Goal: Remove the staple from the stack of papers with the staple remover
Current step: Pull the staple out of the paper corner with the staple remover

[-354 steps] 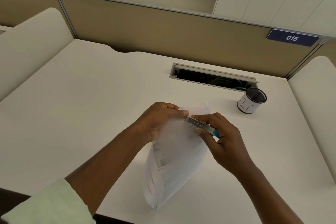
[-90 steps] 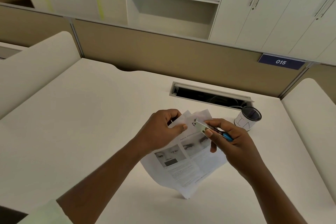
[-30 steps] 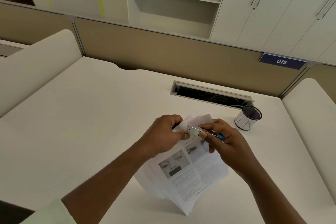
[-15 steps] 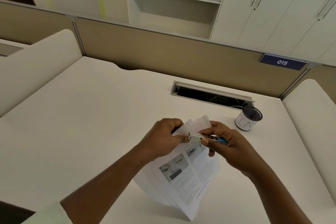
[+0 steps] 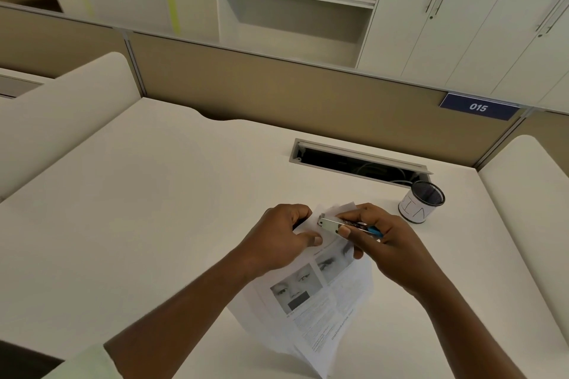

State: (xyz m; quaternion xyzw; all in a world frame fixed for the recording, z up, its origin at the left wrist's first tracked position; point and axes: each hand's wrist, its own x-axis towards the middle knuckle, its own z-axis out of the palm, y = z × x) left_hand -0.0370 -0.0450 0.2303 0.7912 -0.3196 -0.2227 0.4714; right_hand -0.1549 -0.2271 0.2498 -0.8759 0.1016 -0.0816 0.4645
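A stack of printed papers [image 5: 311,304] with eye photos and text hangs above the white desk, its lower corner near the desk's front. My left hand [image 5: 280,237] pinches the stack's top corner between thumb and curled fingers. My right hand [image 5: 381,243] grips a flat metal staple remover [image 5: 334,222] with a blue end. Its silver tip lies against the paper's top edge, just right of my left thumb. The staple itself is too small to make out.
A black mesh pen cup [image 5: 420,204] with a white paper wrap stands to the right of my hands. Behind it an open cable slot [image 5: 357,160] is cut into the desk [image 5: 147,194]. Tan partition walls close the back and sides.
The papers have tilted and shifted slightly in my left hand. The remover's tip has stayed at the top corner, moving a little toward my left thumb.
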